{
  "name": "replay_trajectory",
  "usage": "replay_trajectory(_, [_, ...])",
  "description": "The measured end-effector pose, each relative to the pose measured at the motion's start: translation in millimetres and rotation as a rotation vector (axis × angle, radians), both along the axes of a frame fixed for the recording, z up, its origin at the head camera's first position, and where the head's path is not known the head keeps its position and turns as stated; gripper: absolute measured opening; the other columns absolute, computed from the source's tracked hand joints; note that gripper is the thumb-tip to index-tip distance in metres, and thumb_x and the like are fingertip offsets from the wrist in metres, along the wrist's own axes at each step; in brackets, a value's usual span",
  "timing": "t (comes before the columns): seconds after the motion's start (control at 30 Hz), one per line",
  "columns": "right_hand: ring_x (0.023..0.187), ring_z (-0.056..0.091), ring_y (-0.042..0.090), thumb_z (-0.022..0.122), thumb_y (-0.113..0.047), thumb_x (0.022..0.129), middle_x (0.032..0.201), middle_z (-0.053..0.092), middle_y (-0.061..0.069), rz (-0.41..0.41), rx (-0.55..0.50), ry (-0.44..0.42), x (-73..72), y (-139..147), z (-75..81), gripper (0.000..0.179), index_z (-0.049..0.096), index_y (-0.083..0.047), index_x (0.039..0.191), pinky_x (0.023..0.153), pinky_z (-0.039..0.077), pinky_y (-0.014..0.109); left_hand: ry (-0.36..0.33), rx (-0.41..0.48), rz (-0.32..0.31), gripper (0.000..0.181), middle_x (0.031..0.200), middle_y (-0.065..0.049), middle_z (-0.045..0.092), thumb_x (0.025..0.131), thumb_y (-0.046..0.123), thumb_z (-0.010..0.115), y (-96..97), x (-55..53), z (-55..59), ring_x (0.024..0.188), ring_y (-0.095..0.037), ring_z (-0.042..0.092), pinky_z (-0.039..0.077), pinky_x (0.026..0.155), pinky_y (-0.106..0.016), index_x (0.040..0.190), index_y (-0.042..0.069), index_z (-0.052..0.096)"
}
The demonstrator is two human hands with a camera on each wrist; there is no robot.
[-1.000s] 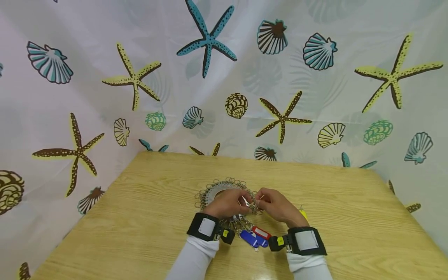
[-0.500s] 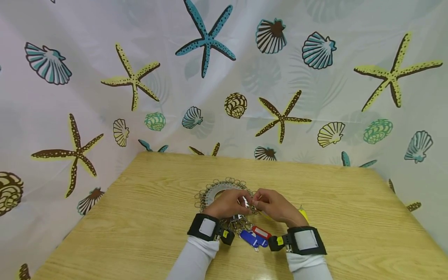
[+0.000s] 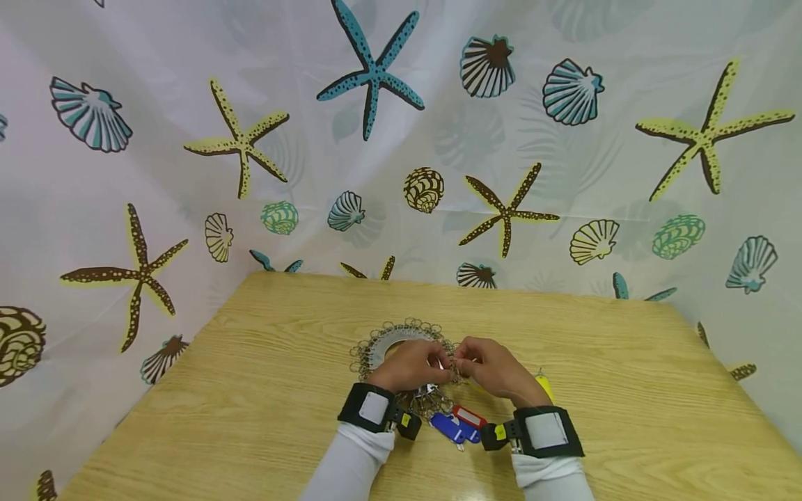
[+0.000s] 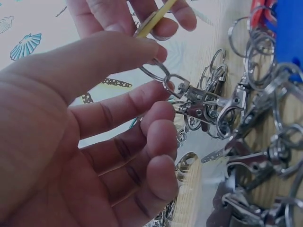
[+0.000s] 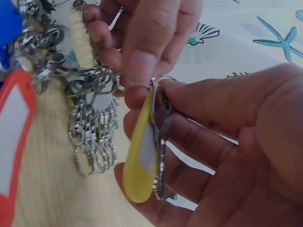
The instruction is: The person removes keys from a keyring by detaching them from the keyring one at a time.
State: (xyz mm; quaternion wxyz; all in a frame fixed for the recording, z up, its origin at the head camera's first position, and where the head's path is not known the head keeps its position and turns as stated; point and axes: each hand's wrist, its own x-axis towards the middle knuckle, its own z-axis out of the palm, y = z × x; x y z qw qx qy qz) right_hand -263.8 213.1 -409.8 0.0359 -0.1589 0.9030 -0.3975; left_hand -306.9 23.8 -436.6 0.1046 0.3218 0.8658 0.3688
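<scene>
My left hand [image 3: 410, 363] pinches a split ring [image 4: 152, 74] between thumb and forefinger. That ring is linked to a silver swivel clasp [image 4: 195, 98] on a round grey plate [image 3: 378, 350] fringed with many clasps and rings. Close on the right, my right hand [image 3: 498, 370] holds a yellow key tag [image 5: 138, 172] with a key [image 5: 162, 172] hanging beside it. Its top end is pinched by thumb and fingers, right at the left fingertips. Whether the tag's ring is threaded on the split ring is hidden by the fingers.
Blue tags [image 3: 446, 426] and a red tag [image 3: 470, 416] lie at the plate's front right. Another yellow tag [image 3: 543, 383] lies behind the right wrist on the wooden table [image 3: 282, 417]. A patterned curtain [image 3: 351, 160] hangs around the back and sides.
Both hands stay nearly in place, fingertips together over the plate's right edge. The right hand's fingers have shifted slightly left toward the left hand. The tags on the table have not moved.
</scene>
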Motion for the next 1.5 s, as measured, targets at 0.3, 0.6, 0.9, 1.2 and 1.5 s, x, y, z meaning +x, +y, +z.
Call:
replay_trajectory(0.3, [0.068, 0.048, 0.017, 0.054, -0.006, 0.096, 0.083, 0.061, 0.006, 0.048, -0.054, -0.108, 1.9, 10.9, -3.0, 0.008, 0.060, -0.001, 0.093, 0.058, 0.038, 0.031, -0.028, 0.011, -0.008, 0.011, 0.077, 0.002, 0.061, 0.088, 0.026, 0.072, 5.7, 5.8, -6.8, 0.062, -0.008, 0.053, 0.042, 0.056, -0.024, 0.087, 0.016, 0.066])
replay_trajectory(0.6, [0.068, 0.049, 0.017, 0.055, -0.004, 0.095, 0.082, 0.063, 0.007, 0.012, -0.049, -0.102, 3.8, 13.0, 8.1, 0.008, 0.061, 0.002, 0.093, 0.059, 0.038, 0.032, -0.051, 0.050, -0.013, 0.023, 0.080, 0.002, 0.062, 0.086, 0.021, 0.075, 6.2, 1.1, -4.9, 0.068, -0.008, 0.057, 0.046, 0.059, -0.024, 0.105, 0.012, 0.066])
replay_trajectory(0.9, [0.072, 0.051, 0.017, 0.057, -0.005, 0.096, 0.085, 0.062, 0.006, -0.016, -0.030, -0.041, 1.5, 4.9, 9.9, 0.008, 0.062, -0.004, 0.089, 0.061, 0.039, 0.031, 0.019, 0.049, -0.008, 0.027, 0.079, 0.004, 0.060, 0.083, 0.021, 0.077, 7.6, -1.7, -2.9, 0.066, -0.008, 0.055, 0.044, 0.057, -0.024, 0.107, 0.020, 0.066])
replay_trajectory(1.2, [0.076, 0.051, 0.018, 0.057, -0.005, 0.096, 0.087, 0.063, 0.005, -0.030, -0.019, -0.006, 3.9, 5.6, 2.6, 0.009, 0.063, -0.006, 0.089, 0.063, 0.040, 0.032, 0.001, 0.092, 0.013, 0.018, 0.086, 0.000, 0.062, 0.083, 0.018, 0.078, 12.3, 3.2, -5.9, 0.075, -0.012, 0.058, 0.046, 0.061, -0.025, 0.098, 0.020, 0.069])
replay_trajectory(1.5, [0.080, 0.053, 0.019, 0.057, -0.005, 0.095, 0.090, 0.063, 0.003, -0.054, -0.005, 0.009, 2.9, 3.8, 3.4, 0.010, 0.063, -0.009, 0.087, 0.067, 0.040, 0.033, 0.007, 0.077, -0.004, 0.016, 0.089, 0.001, 0.066, 0.084, 0.016, 0.076, 11.0, 0.6, -4.2, 0.077, -0.010, 0.060, 0.048, 0.065, -0.025, 0.097, 0.019, 0.068])
